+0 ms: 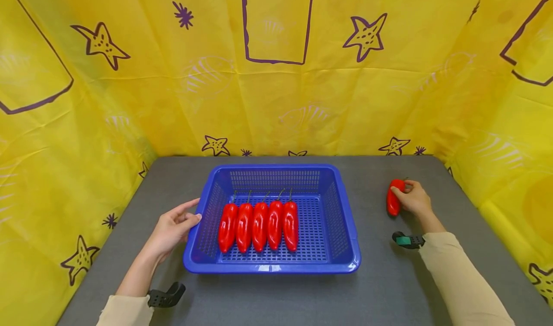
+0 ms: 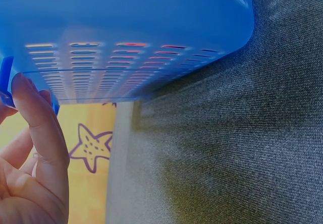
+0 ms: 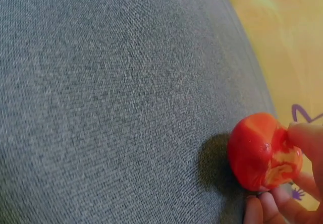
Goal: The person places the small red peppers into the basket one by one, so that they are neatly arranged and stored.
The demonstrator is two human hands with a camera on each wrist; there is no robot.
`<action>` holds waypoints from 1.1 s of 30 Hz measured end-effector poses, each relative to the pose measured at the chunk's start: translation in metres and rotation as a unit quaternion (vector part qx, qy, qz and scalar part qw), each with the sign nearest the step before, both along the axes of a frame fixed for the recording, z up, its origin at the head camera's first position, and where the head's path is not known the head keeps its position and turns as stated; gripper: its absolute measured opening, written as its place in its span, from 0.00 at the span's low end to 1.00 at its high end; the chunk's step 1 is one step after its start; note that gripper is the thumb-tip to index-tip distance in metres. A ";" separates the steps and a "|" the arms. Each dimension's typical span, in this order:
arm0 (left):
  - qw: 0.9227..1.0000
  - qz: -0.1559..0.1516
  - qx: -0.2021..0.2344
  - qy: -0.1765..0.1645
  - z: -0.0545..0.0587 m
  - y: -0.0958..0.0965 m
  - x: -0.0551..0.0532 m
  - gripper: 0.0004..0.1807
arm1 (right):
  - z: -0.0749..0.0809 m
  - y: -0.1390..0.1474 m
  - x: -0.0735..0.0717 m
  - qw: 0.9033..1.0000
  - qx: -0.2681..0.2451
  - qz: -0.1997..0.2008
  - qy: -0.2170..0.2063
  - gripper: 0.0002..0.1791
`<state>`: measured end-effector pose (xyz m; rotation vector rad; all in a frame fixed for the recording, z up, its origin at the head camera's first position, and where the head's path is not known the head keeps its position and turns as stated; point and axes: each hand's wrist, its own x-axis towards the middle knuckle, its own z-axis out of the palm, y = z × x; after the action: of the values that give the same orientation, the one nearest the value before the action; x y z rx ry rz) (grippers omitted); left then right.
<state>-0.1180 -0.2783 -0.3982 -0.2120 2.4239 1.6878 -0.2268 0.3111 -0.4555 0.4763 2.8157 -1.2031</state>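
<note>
A blue plastic basket (image 1: pixel 271 268) with slotted walls stands on the table. Inside it, several glossy red chili peppers (image 1: pixel 260 227) lie side by side in a row, green stems toward the far wall. At the basket's left rim, my left hand (image 1: pixel 170 227) holds the edge between thumb and fingers; the left wrist view shows its fingertips at the rim beside the slotted wall (image 2: pixel 91 57). Off to the right of the basket, my right hand (image 1: pixel 414 199) pinches another red chili pepper (image 1: pixel 393 202). That pepper (image 3: pixel 252 151) appears end-on in the right wrist view, close over the table with its shadow beside it.
The table has a dark grey woven surface (image 1: pixel 276 299). Yellow cloth (image 1: pixel 276 105) printed with starfish and fish hangs behind it and along both sides. Dark straps (image 1: pixel 166 297) sit on both wrists, below beige sleeves.
</note>
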 end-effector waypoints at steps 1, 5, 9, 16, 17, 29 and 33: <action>1.000 0.000 -0.001 0.000 0.000 0.000 0.000 0.33 | 0.000 0.000 -0.001 1.000 -0.004 0.000 -0.001 0.42; 1.000 0.000 -0.001 0.001 0.001 0.001 -0.002 0.33 | 0.001 -0.003 -0.002 1.000 -0.012 0.003 -0.002 0.42; 1.000 -0.002 0.002 0.002 0.001 0.001 -0.002 0.33 | 0.003 -0.005 -0.003 1.000 0.000 0.005 0.000 0.41; 1.000 -0.005 0.005 0.003 0.001 0.002 -0.003 0.33 | 0.004 -0.006 -0.003 1.000 0.011 0.002 0.007 0.39; 1.000 -0.004 0.006 0.003 0.001 0.002 -0.003 0.33 | 0.004 -0.006 -0.003 1.000 0.016 0.003 0.010 0.39; 1.000 -0.003 -0.004 -0.002 0.001 0.000 -0.002 0.34 | 0.006 -0.005 -0.001 1.000 0.002 0.015 0.014 0.39; 1.000 -0.002 -0.005 -0.002 0.000 -0.001 -0.001 0.34 | 0.011 -0.005 0.000 0.999 0.006 0.030 0.017 0.39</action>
<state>-0.1192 -0.2797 -0.3986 -0.2110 2.4294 1.6720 -0.2268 0.3065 -0.4449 0.3723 2.8448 -1.1963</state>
